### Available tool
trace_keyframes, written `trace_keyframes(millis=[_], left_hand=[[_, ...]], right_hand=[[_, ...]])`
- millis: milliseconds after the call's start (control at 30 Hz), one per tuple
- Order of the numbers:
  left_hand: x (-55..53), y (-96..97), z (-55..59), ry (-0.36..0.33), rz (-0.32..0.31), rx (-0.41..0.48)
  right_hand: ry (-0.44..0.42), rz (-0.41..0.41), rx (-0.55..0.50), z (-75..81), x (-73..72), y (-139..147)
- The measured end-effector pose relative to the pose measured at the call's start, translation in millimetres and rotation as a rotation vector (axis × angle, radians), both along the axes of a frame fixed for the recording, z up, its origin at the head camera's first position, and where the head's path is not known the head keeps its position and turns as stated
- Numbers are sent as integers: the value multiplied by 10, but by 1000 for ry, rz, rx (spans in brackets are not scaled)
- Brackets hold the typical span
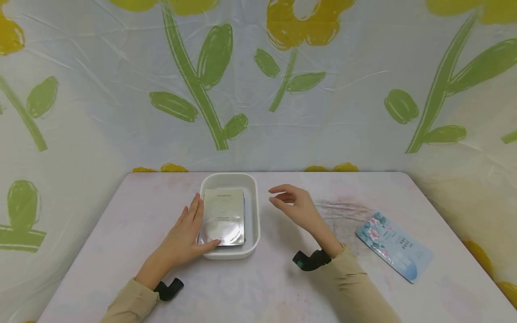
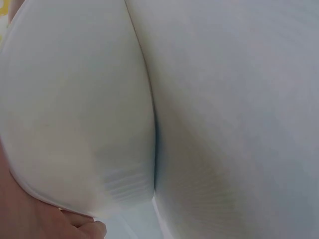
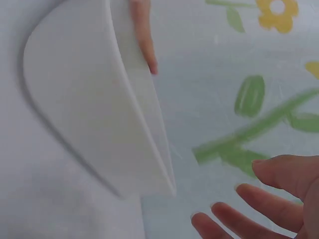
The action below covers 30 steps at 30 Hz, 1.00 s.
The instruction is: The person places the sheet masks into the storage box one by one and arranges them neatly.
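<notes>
A white rounded tray (image 1: 257, 224) stands on the table, left of the middle. Inside it lies a pale silvery sheet-mask packet (image 1: 222, 213), with a bluish edge showing beneath its right side. My left hand (image 1: 177, 240) rests against the tray's left side, fingers straight along the rim, thumb stretched over the front onto the packet's lower edge. To the right of the tray, my right hand (image 1: 296, 206) hovers apart from it, fingers loosely bent and holding nothing. The right wrist view shows that hand (image 3: 269, 199) beside the tray's outer wall (image 3: 84, 94).
A blue floral sheet-mask packet (image 1: 393, 246) lies slanted on the table (image 1: 266, 296), right of my right forearm. Behind the table hangs a cloth (image 1: 343, 112) printed with yellow flowers and green stems. Each wrist carries a black strap piece (image 1: 311, 260).
</notes>
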<state>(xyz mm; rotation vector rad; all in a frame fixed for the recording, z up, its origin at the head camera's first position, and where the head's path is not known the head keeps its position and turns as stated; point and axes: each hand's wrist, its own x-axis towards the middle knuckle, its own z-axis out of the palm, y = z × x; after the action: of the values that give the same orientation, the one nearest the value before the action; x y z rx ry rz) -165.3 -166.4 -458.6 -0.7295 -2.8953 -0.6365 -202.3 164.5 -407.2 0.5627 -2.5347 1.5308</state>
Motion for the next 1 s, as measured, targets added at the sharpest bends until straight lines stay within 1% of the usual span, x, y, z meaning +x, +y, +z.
trace_keyframes(millis=[133,300,467,533,667,767,867,1000], left_hand=[[-5,-17,-14,27,-5,4],[-10,-30,-29,30,-6,1],[-7,-29,-32,20,-5,3],[-3,-22,-26,27,-10,5],[11,-8,-16,50,-16,8],[16,-4,-15,57,-17,8],[13,-1,-9,53,-20,14],[1,-4,-18,45,-19,16]], right_hand=[[22,-51,-30,-12,16,385],[6,-95,-39,1,117,879],[14,-191,56,-5,242,1367],[17,-233,97,-8,293,1538],[2,-296,138,-23,394,1841],[-7,-316,177,-65,453,2048],[-14,-313,232,-138,502,2238],[-80,-307,319,-234,552,2443]])
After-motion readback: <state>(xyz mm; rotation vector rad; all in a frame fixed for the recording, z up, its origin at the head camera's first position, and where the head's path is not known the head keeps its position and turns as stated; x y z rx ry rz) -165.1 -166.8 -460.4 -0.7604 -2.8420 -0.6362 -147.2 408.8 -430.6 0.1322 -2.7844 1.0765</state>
